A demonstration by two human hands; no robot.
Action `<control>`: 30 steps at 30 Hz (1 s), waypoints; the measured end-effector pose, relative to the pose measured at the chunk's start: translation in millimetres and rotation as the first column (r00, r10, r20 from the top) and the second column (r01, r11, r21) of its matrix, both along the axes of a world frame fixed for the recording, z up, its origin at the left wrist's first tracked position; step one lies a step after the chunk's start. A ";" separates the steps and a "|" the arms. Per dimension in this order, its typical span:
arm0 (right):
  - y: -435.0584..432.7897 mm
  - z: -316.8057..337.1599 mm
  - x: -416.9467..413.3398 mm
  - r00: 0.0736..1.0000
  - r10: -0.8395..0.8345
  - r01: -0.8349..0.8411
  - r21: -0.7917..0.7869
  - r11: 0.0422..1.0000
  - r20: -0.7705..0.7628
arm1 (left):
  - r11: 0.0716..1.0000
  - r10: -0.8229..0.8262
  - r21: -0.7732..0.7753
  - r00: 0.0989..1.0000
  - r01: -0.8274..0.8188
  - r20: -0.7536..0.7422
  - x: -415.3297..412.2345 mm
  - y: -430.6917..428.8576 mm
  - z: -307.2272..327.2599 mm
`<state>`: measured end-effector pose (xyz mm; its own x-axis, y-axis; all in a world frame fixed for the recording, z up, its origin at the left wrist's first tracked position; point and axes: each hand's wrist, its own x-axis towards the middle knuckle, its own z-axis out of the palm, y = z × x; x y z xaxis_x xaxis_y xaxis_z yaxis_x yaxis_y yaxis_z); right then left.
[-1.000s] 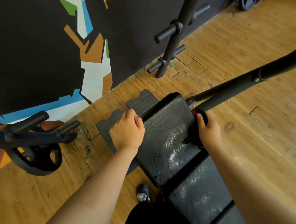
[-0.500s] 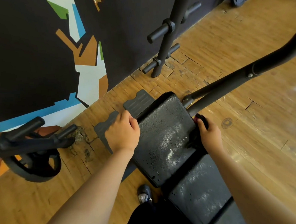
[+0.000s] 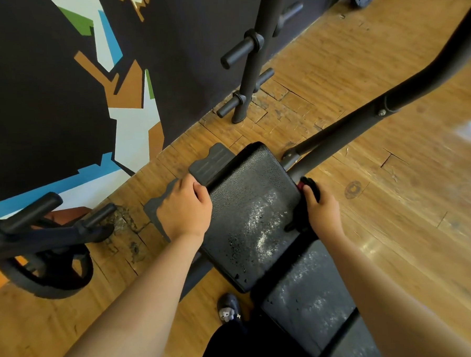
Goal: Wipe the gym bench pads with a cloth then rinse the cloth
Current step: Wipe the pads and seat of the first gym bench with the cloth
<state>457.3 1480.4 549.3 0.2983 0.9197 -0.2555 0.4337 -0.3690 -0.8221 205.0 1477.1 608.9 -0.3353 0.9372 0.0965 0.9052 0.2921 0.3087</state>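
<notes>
Your right hand [image 3: 323, 212], fingers curled round the soft, limp cloth [image 3: 310, 187] (best held bunched in the palm), presses it to the right edge of the bench pad [image 3: 252, 204]; your left hand [image 3: 185, 208] grips the left edge.

A: Black pebbled pad [image 3: 246, 199], whitish speckles streaking across it!
B: And that wall [image 3: 33, 93]: black, with angular blue, white, brown (a flash of green) shapes. Floor [image 3: 395, 224], honey-brown planks.
</notes>
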 end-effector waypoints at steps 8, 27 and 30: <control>-12.1 -1.5 -12.3 0.988 -0.151 0.148 0.076 0.986 0.034 | 1.000 0.009 -0.006 1.000 -0.009 -0.009 0.6 -1.0 0.5; 33.2 31.5 -98.7 0.862 0.301 -0.481 0.474 0.738 0.407 | 1.000 0.012 0.025 1.000 -0.012 -0.004 1.5 -1.6 3.4; 28.7 30.7 -92.4 0.820 0.369 -0.557 0.464 0.689 0.437 | 1.000 0.015 0.022 1.000 -0.015 -0.001 2.1 -1.6 4.5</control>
<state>364.9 1509.1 580.0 -0.2345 0.9030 0.3600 0.6683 0.4187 -0.6149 207.0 1475.5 613.4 -0.3488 0.9299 0.1171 0.9013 0.2986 0.3138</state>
